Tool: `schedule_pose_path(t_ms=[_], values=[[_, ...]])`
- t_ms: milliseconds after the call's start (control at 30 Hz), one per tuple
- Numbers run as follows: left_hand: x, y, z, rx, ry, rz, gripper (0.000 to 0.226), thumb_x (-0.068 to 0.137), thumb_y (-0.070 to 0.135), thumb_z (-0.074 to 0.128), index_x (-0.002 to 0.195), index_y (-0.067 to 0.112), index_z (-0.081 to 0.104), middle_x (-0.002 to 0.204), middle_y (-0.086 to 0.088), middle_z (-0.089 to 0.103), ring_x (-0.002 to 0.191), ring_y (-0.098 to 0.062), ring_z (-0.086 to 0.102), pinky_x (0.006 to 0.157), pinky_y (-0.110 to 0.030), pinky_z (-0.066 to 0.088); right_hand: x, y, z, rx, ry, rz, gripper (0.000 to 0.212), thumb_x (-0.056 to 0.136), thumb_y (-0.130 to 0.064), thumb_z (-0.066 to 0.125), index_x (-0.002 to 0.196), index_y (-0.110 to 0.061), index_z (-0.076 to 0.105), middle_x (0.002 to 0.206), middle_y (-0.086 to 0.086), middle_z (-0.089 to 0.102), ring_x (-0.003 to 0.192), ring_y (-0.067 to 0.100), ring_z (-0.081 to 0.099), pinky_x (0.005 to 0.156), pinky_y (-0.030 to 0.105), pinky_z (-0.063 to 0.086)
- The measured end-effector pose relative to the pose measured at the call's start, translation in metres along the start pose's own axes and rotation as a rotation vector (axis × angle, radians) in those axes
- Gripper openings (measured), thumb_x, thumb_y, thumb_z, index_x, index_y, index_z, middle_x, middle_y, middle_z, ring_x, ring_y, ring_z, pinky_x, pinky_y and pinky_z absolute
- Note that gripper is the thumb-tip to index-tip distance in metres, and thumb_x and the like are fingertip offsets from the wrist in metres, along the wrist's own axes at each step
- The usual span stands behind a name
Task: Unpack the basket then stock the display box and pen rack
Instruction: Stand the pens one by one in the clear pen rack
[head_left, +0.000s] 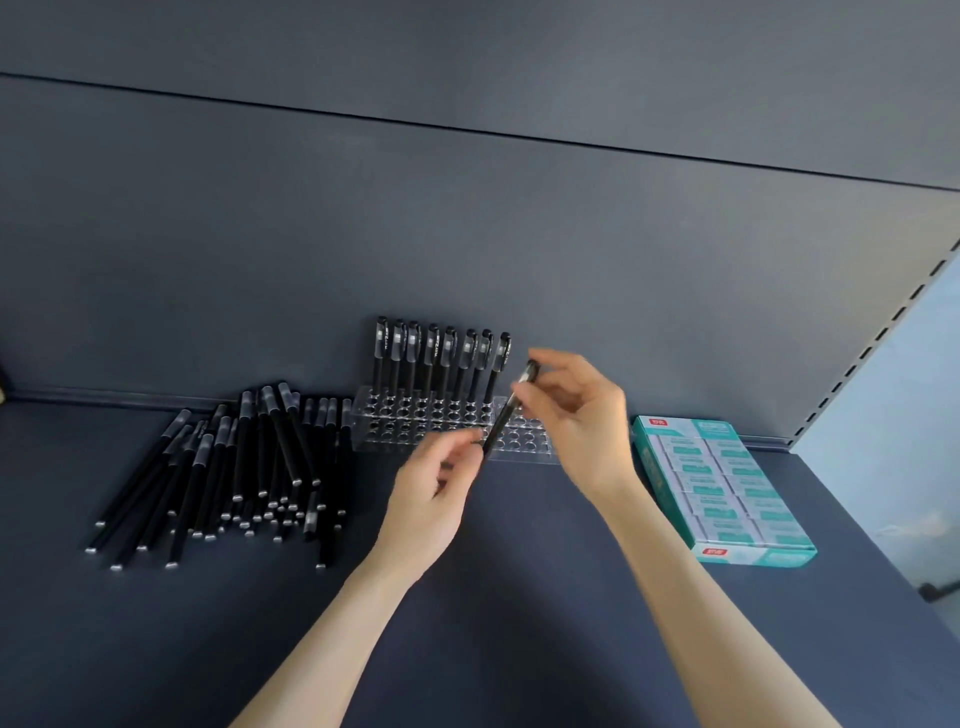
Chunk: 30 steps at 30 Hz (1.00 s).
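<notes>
A clear pen rack (415, 434) with many holes stands on the dark shelf against the back wall. Several black pens (441, 364) stand upright in its back row. In front of the rack's right part, one black pen (501, 421) is tilted between my hands. My right hand (576, 415) pinches its upper, capped end. My left hand (436, 493) pinches its lower end. A pile of loose black pens (234, 478) lies to the left of the rack. A teal display box (722, 488) holding rows of small white packs sits at the right.
The dark shelf (493, 597) runs wide under my forearms, with a dark back panel (467, 234) close behind the rack. A slotted upright (878, 343) bounds the shelf at the right.
</notes>
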<state>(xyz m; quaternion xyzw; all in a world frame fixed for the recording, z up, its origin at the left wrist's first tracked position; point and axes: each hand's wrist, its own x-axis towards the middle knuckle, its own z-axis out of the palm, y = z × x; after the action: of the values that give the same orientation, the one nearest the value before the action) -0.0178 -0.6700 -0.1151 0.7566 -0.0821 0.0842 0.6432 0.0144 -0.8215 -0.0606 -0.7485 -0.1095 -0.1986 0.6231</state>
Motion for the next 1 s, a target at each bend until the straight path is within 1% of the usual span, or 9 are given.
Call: schedule_pose_path(t_ms=[67, 133, 233, 333, 500, 700, 767, 900, 1000], values=[[0.001, -0.004, -0.003, 0.304, 0.152, 0.176, 0.021, 0.093, 0.012, 0.057, 0.112, 0.017, 0.065, 0.11, 0.004, 0.059, 0.101, -0.015, 0.056, 0.092, -0.023, 0.04, 0.01, -0.005, -0.008, -0.041, 0.146, -0.073, 0.032, 0.081, -0.011, 0.071, 0.092, -0.038, 0.059, 0.075, -0.012, 0.07, 0.072, 0.013, 0.069, 0.073, 0.025, 0.054], [0.007, -0.007, -0.005, 0.613, 0.197, 0.322, 0.029, 0.088, 0.012, 0.065, 0.117, 0.009, 0.064, 0.116, -0.006, 0.058, 0.109, -0.028, 0.054, 0.098, -0.037, 0.037, 0.022, -0.01, -0.014, -0.103, 0.224, -0.155, 0.032, 0.082, -0.012, 0.07, 0.09, -0.04, 0.056, 0.073, -0.017, 0.068, 0.072, 0.005, 0.066, 0.071, 0.016, 0.05], [0.017, -0.01, -0.007, 0.917, 0.093, 0.45, 0.039, 0.085, 0.021, 0.068, 0.123, 0.011, 0.062, 0.124, -0.014, 0.057, 0.119, -0.035, 0.052, 0.108, -0.055, 0.027, 0.035, -0.011, -0.014, -0.176, 0.256, -0.215, 0.026, 0.084, -0.012, 0.067, 0.094, -0.033, 0.056, 0.075, -0.016, 0.065, 0.072, 0.001, 0.063, 0.069, 0.007, 0.044], [0.026, -0.015, -0.013, 1.07, -0.021, 0.456, 0.043, 0.089, 0.03, 0.063, 0.13, 0.016, 0.058, 0.129, -0.013, 0.054, 0.126, -0.034, 0.048, 0.111, -0.061, 0.018, 0.04, -0.005, -0.009, -0.217, 0.251, -0.235, 0.019, 0.086, -0.011, 0.065, 0.101, -0.02, 0.058, 0.082, -0.004, 0.066, 0.073, 0.002, 0.062, 0.07, 0.006, 0.043], [0.034, -0.02, -0.017, 1.033, 0.063, 0.495, 0.034, 0.083, 0.026, 0.072, 0.116, 0.024, 0.068, 0.112, -0.004, 0.064, 0.1, -0.031, 0.06, 0.093, -0.052, 0.041, 0.045, 0.002, 0.0, -0.244, 0.235, -0.227, 0.019, 0.087, -0.009, 0.065, 0.105, -0.013, 0.059, 0.084, 0.0, 0.065, 0.073, -0.001, 0.06, 0.07, 0.004, 0.042], [0.045, -0.02, -0.011, 0.808, 0.214, 0.428, 0.018, 0.077, 0.021, 0.079, 0.094, 0.026, 0.076, 0.094, 0.004, 0.066, 0.086, -0.028, 0.059, 0.08, -0.037, 0.031, 0.043, 0.018, 0.008, -0.328, 0.184, -0.204, 0.019, 0.085, -0.006, 0.066, 0.104, -0.008, 0.062, 0.082, -0.011, 0.06, 0.073, -0.01, 0.056, 0.069, 0.003, 0.041], [0.045, -0.021, -0.01, 0.787, 0.227, 0.419, 0.016, 0.077, 0.02, 0.079, 0.091, 0.026, 0.076, 0.093, 0.005, 0.066, 0.084, -0.028, 0.059, 0.08, -0.036, 0.029, 0.042, 0.021, 0.01, -0.371, 0.168, -0.213, 0.019, 0.085, -0.006, 0.066, 0.104, -0.006, 0.062, 0.084, -0.004, 0.062, 0.075, -0.003, 0.057, 0.071, 0.01, 0.047], [0.045, -0.023, -0.008, 0.8, 0.236, 0.406, 0.015, 0.076, 0.02, 0.08, 0.089, 0.025, 0.076, 0.09, 0.004, 0.065, 0.082, -0.028, 0.058, 0.08, -0.037, 0.029, 0.035, 0.028, 0.014, -0.48, 0.103, -0.197, 0.023, 0.086, -0.009, 0.065, 0.109, -0.008, 0.061, 0.088, 0.004, 0.064, 0.076, 0.021, 0.062, 0.076, 0.04, 0.053], [0.045, -0.021, -0.007, 0.802, 0.226, 0.399, 0.015, 0.075, 0.019, 0.08, 0.088, 0.025, 0.076, 0.09, 0.004, 0.065, 0.081, -0.028, 0.058, 0.08, -0.037, 0.03, 0.033, 0.03, 0.014, -0.486, 0.111, -0.18, 0.024, 0.087, -0.008, 0.063, 0.111, -0.01, 0.06, 0.088, 0.004, 0.064, 0.076, 0.022, 0.061, 0.076, 0.045, 0.053]])
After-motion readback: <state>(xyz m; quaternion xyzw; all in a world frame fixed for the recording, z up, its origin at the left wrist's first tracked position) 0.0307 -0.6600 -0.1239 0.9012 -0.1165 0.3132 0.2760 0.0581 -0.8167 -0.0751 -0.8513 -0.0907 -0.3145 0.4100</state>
